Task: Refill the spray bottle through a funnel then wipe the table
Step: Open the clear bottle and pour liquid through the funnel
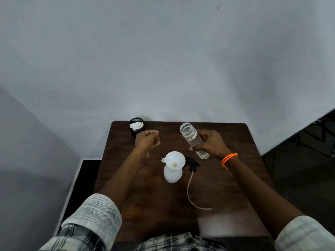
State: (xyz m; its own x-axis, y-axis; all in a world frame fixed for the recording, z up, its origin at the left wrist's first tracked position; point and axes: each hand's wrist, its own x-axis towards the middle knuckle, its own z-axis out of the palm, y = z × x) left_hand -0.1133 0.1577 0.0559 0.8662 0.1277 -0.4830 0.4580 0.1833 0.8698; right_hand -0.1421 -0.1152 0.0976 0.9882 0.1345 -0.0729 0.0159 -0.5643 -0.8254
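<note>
A white spray bottle (pixel 172 175) stands on the dark wooden table (pixel 226 187) with a white funnel (pixel 174 159) in its neck. Its black spray head (pixel 192 163) lies beside it on the right, the thin tube (pixel 190 192) trailing toward me. My right hand (pixel 212 144) grips a clear open jar (pixel 191 136), tilted with its mouth pointing away and to the left, above and right of the funnel. A little water shows inside it. My left hand (pixel 148 139) is a closed fist hovering left of the funnel; whether anything is in it is hidden.
A black mesh cup (pixel 135 122) holding a crumpled white cloth (pixel 136 126) stands at the table's far left corner, just behind my left hand. A grey wall rises behind the table. Dark floor lies to the right.
</note>
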